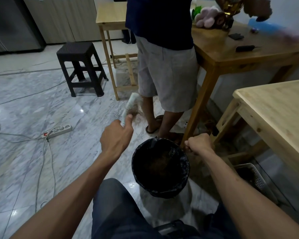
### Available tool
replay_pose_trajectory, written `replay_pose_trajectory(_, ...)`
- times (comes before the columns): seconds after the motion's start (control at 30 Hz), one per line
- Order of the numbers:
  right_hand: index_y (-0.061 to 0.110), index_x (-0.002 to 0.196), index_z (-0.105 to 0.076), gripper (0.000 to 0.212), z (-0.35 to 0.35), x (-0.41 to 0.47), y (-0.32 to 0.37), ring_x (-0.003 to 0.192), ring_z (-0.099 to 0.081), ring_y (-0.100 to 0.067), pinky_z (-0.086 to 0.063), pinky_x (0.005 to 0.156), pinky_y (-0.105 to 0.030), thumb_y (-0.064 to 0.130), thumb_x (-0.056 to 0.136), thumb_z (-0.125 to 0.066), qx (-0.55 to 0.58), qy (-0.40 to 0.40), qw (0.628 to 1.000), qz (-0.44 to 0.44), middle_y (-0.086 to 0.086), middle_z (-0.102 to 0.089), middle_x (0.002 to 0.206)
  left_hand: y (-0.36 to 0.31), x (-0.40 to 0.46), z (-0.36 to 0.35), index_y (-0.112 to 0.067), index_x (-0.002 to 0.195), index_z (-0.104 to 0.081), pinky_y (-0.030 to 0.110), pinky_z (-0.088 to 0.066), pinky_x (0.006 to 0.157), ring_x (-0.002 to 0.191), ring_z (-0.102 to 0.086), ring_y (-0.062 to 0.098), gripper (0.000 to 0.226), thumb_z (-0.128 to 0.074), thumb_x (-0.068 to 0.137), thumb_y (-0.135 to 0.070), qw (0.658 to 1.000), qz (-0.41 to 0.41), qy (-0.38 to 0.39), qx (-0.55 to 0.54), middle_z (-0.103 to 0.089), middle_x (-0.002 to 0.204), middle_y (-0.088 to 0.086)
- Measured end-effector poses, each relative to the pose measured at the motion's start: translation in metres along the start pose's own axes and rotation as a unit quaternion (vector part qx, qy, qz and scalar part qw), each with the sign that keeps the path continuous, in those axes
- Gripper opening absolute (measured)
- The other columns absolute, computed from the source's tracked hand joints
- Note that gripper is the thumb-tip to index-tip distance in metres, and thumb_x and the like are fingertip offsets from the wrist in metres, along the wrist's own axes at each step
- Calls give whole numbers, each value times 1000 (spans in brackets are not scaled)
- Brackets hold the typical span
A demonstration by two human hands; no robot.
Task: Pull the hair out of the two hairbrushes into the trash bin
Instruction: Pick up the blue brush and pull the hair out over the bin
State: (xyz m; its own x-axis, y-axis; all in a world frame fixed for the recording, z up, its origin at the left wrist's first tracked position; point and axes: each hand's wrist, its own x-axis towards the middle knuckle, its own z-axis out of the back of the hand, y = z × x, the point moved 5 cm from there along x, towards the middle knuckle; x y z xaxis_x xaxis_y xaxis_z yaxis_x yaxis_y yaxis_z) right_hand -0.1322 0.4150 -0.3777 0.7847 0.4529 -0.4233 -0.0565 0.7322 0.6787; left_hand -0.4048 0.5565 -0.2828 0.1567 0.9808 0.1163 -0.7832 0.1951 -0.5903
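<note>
My left hand grips a pale hairbrush by its handle, holding it out over the floor left of the bin. A brown clump of hair sticks in the bristles near my thumb. My right hand is closed in a fist at the right rim of the trash bin, and a thin brown wisp seems pinched in its fingers. The bin is round, lined with a black bag, and has brown hair at its bottom. A second brush is not visible to me.
Another person stands just beyond the bin, legs close to it, at a wooden table. A lighter wooden table is at right, a white basket below it. A black stool, power strip and cables lie left.
</note>
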Motion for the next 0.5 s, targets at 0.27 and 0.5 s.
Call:
replay_pose_trajectory(0.27,22,148,-56,62,-26,-17,14,120,-62,-23,-51,89,-33,10,88,-66,-138,207,964,93,-7,-57,147,-4,-4,-18,-18,65,-41,30,-29,48,53,-47,23,57,-37,91,-68,995,-54,59,53,-47,57,1)
replay_pose_trajectory(0.5,26,140,-60,55,-31,-43,55,106,-72,-10,-56,98,-33,39,89,-78,93,275,940,179,3,-71,123,-9,-18,-34,-18,65,-44,30,-31,49,53,-49,19,46,-44,85,-59,991,-67,99,63,-53,59,0)
